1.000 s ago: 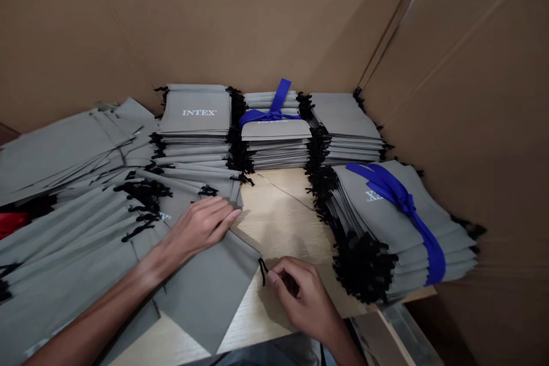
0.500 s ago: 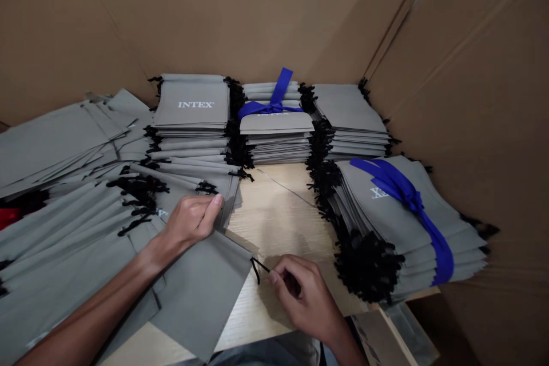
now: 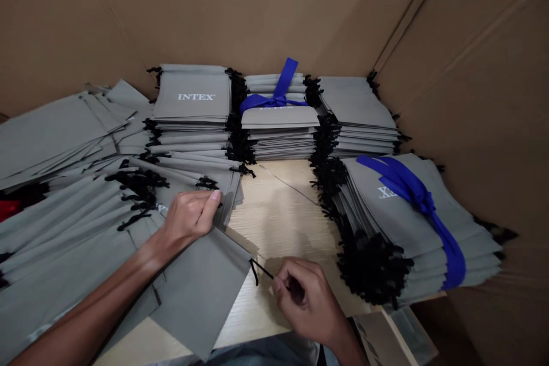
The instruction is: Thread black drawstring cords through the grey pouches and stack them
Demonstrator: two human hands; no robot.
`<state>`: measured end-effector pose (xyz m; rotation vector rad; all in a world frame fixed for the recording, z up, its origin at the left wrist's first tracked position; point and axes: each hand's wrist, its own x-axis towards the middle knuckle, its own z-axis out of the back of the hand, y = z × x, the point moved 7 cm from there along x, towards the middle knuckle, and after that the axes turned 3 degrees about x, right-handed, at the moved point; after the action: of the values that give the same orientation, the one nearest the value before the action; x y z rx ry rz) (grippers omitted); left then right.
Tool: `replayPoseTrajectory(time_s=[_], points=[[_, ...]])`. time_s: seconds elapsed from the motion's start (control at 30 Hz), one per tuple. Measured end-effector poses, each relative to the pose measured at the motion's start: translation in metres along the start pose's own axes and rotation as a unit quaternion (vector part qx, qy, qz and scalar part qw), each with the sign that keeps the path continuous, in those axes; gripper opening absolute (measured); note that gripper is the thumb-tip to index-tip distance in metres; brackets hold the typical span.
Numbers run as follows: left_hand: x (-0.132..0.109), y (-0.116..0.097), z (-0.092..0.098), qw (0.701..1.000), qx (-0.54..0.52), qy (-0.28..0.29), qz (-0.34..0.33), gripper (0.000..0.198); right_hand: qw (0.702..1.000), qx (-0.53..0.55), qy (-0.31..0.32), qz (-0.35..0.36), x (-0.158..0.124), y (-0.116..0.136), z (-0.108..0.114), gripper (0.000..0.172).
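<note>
A grey fabric drawstring bag hangs slanted over the table's near edge, between my two hands. At its upper left corner my left hand is closed in a fist, thumb on top; what lies inside the fingers is mostly hidden. My right hand pinches the end of the black drawstring, which runs taut from the bag's upper right corner. A second short black cord end dangles at that corner. Under my left forearm lie many loose grey bags with black cords, fanned over each other.
Stacks of grey bags stand at the back: one printed INTEX, one tied with blue ribbon, one plain. At right lies a ribbon-tied bundle. Cardboard walls enclose the wooden table. A thin strip lies there.
My right hand has shifted very slightly right, still pinching the cord. My left hand and the bag hold nearly the same pose. The view has tilted a little.
</note>
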<state>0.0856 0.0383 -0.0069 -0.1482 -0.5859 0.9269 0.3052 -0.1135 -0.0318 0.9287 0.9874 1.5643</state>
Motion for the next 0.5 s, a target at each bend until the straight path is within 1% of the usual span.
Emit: replayPoseTrajectory(time_s=[0.27, 0.5], points=[[-0.002, 0.0039, -0.0013, 1.0, 0.021, 0.01, 0.011, 0.046, 1.0, 0.014, 0.007, -0.008, -0.0009, -0.0017, 0.0013, 0.02], [-0.003, 0.0067, -0.0032, 0.999, 0.033, 0.013, 0.002, 0.049, 1.0, 0.024, 0.004, -0.006, -0.0018, 0.0013, 0.0034, 0.021]])
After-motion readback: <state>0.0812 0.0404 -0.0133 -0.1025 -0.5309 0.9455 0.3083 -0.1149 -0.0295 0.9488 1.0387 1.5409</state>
